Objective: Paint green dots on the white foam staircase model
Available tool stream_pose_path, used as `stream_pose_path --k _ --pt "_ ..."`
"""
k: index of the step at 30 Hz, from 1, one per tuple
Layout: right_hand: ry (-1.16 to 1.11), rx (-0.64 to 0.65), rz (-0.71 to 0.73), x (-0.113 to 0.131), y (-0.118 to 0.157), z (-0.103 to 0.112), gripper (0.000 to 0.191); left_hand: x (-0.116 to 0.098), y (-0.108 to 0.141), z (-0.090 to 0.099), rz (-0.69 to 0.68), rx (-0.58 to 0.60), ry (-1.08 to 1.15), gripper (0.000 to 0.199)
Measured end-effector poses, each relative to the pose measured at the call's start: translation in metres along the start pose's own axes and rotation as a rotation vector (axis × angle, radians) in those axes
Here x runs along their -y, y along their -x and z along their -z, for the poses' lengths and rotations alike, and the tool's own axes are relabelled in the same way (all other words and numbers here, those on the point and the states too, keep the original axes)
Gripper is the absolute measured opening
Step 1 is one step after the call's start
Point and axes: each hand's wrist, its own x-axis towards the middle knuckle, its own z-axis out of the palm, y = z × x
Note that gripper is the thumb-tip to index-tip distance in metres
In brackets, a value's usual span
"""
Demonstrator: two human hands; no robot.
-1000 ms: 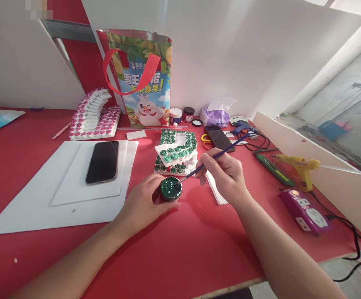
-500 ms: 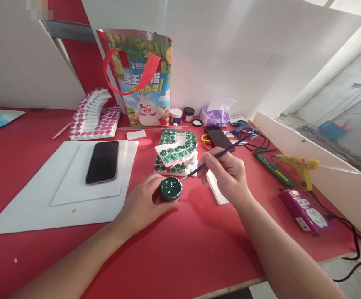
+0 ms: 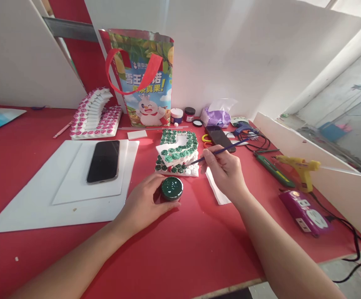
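Observation:
My left hand point(image 3: 147, 197) curls its fingers and thumb around a small open jar of dark green paint point(image 3: 172, 188) standing on the red table. My right hand point(image 3: 222, 166) pinches a thin dark blue paintbrush point(image 3: 220, 151). The brush tip is at the lower rows of a white piece studded with rosettes point(image 3: 177, 154), just behind the jar. Many of its rosettes are green, while several at the lower right are white. A folded white tissue point(image 3: 218, 189) lies beneath and beside my right hand.
White boards point(image 3: 48, 207) with a black phone point(image 3: 103, 161) lie left. A pink-studded piece point(image 3: 95, 116) and a colourful bag point(image 3: 147, 83) stand behind. At right are a yellow glue gun point(image 3: 301, 168), a purple box point(image 3: 305, 212), a green cutter point(image 3: 274, 170) and cables.
My right hand has moved the brush tip from the green paint jar up to the lower rosettes of the studded piece. My left hand stays around the jar.

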Motion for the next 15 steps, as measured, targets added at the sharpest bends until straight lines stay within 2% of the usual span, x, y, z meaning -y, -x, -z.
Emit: stream_pose_path --k 8,15 --pt "0.085 0.076 0.020 0.0044 -0.0005 0.0020 0.037 0.0000 -0.0002 0.0003 -0.008 -0.003 0.004 0.048" --pt "0.132 0.094 0.048 0.0057 -0.0007 0.0024 0.042 -0.0003 -0.0004 0.0002 -0.017 -0.007 0.006 0.047"
